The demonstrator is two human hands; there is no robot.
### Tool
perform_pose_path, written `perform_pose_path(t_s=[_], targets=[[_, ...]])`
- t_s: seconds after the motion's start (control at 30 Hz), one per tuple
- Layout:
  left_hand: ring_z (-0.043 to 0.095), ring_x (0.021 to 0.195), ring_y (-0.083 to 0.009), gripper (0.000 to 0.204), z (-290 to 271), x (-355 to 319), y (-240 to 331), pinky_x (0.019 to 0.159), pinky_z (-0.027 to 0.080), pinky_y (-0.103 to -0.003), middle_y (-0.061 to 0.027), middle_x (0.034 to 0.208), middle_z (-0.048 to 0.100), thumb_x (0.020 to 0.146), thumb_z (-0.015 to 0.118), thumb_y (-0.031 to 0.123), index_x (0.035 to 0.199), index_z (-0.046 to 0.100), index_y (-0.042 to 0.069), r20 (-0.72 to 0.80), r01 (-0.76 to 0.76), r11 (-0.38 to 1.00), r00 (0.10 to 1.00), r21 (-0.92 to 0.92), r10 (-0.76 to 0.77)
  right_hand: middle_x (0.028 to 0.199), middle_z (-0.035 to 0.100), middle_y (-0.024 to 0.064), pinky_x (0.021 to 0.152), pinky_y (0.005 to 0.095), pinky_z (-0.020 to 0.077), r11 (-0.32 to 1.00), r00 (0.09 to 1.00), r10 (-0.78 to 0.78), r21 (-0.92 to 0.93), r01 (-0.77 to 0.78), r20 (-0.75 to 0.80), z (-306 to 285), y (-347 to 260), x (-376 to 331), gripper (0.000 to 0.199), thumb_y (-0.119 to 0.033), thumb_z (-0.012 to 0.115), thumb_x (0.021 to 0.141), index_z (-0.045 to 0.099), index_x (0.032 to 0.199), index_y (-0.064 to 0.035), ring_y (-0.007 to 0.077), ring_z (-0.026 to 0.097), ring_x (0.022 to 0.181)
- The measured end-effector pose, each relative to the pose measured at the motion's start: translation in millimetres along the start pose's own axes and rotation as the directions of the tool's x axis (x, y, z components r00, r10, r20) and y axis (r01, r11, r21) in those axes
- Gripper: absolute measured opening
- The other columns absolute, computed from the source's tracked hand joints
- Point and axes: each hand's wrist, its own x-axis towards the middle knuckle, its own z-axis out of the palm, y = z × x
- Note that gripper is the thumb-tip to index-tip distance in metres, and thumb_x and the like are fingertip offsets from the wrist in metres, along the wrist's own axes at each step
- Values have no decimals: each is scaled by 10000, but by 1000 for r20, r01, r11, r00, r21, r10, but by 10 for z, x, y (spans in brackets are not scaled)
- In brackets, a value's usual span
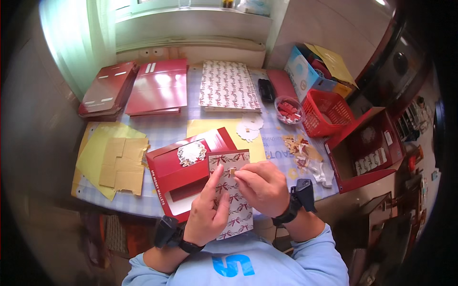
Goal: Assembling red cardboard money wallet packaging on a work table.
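Note:
A tall patterned money wallet, white with red bows and green sprigs, lies in front of me. My left hand rests along its left side, fingers stretched out flat. Over the wallet's upper right, my right hand is closed in a pinch. A small tan piece shows at its fingertips; I cannot tell whether it is held or stuck to the wallet. Partly beneath the wallet is a dark red window box, tilted on the table, with a white wreath-shaped tag on it.
Folded red boxes and patterned sheets are stacked at the back. Tan card pieces lie left. Toward the right are a round tub of red pieces, a red basket, paper scraps and a large open red box.

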Motion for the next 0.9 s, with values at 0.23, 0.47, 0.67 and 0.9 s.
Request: perform_pose_path(t_s=[0.23,0.47,0.67,0.9], targets=[[628,1087,-371,596,189,90,-44,890,502,-378,-313,1208,572,870,517,-41,1441,345,-25,2,-171,971,985,167,173,837,658,110,678,373,530,998,1000,-23,-67,22,-18,9,129,-100,207,-4,729,725,654,918,8,274,655,736],[597,1134,-404,601,223,114,-86,916,496,-402,-316,1247,549,856,514,-54,1434,351,-32,6,-150,968,988,201,152,872,652,135,726,388,542,991,997,-77,-109,77,8,88,231,-158,250,-23,701,719,646,955,38,278,661,772],[632,1077,-392,608,221,159,-104,873,517,-395,-315,1231,560,851,516,-67,1435,350,-36,-7,-229,935,971,271,239,896,651,148,758,392,550,994,996,-80,-68,82,30,74,269,-147,265,-28,686,704,653,956,48,285,662,782],[643,1047,-397,610,253,167,-103,854,523,-391,-320,1210,568,851,515,-69,1436,348,-36,-13,-179,960,983,214,186,858,656,123,709,388,547,990,994,-109,-94,107,-12,102,285,-120,236,16,725,704,651,927,22,275,650,751]])
